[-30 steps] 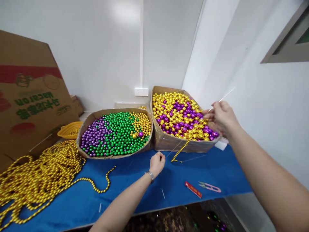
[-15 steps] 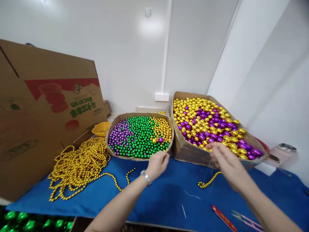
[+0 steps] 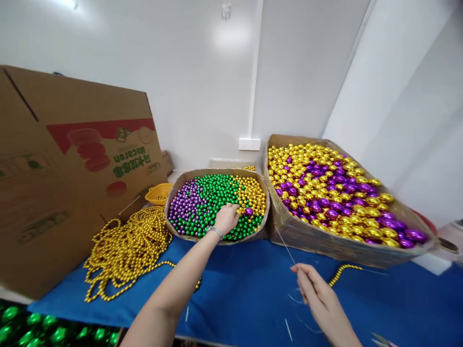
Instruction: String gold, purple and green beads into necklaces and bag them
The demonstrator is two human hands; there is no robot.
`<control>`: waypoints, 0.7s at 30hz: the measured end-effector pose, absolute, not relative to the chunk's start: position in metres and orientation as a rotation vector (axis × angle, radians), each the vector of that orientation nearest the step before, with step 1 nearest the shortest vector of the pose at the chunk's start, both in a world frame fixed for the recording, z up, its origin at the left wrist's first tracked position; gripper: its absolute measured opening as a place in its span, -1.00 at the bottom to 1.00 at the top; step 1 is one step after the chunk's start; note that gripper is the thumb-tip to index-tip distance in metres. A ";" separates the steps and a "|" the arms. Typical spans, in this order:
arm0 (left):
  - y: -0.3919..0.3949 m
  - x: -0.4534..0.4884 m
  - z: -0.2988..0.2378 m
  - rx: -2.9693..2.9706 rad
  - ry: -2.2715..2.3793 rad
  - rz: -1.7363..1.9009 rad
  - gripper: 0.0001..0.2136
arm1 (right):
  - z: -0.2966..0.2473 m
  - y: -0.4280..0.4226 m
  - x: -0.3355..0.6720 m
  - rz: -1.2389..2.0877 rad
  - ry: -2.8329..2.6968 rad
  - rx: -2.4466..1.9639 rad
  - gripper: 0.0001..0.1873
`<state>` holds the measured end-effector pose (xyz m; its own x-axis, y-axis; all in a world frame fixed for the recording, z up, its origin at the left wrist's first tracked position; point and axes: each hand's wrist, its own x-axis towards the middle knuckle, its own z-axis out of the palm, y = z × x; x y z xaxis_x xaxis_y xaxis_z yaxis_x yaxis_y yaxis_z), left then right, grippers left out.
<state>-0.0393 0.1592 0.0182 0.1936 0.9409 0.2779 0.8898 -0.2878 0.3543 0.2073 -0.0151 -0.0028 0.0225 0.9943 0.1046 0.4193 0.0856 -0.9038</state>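
Observation:
My left hand [image 3: 227, 219], with a bracelet at the wrist, reaches into the smaller cardboard box [image 3: 172, 230] of purple, green and gold beads. Its fingers are curled together against a larger gold bead [image 3: 240, 211], beside a larger purple bead [image 3: 249, 211]; whether anything is gripped is hidden. Over the blue cloth [image 3: 249, 284], my right hand [image 3: 313, 291] pinches a long thin needle [image 3: 285, 246] that points up and left. Fine thread [image 3: 306, 325] trails below this hand. A short gold bead string [image 3: 340, 273] lies right of it.
A larger box [image 3: 325, 241] of gold and purple beads stands at the right. Gold bead strands [image 3: 128, 250] are heaped at the left, near a yellow basket [image 3: 158, 194] and a big carton [image 3: 72, 193]. Scissor-like snips [image 3: 381, 340] lie at the front right.
My left hand has moved from the box's front rim in over its beads. My right hand has come down and left from the larger box, the needle now plainly visible. The view has shifted slightly.

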 end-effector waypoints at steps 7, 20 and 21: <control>0.161 -0.028 0.015 2.406 1.775 0.627 -0.78 | -0.023 -0.010 0.198 0.763 -1.762 -1.436 -0.62; 0.129 -0.092 0.012 2.475 1.700 0.670 -0.74 | -0.024 -0.015 0.180 0.456 -1.888 -1.313 -0.71; 0.129 -0.093 0.012 2.504 1.705 0.652 -0.74 | -0.024 -0.014 0.179 0.434 -1.887 -1.306 -0.71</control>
<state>-0.0927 0.1292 0.0125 0.3061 0.8978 0.3166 0.8799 -0.3937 0.2659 0.1791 -0.0138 -0.0237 -0.1629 0.8986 0.4075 0.6306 0.4125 -0.6575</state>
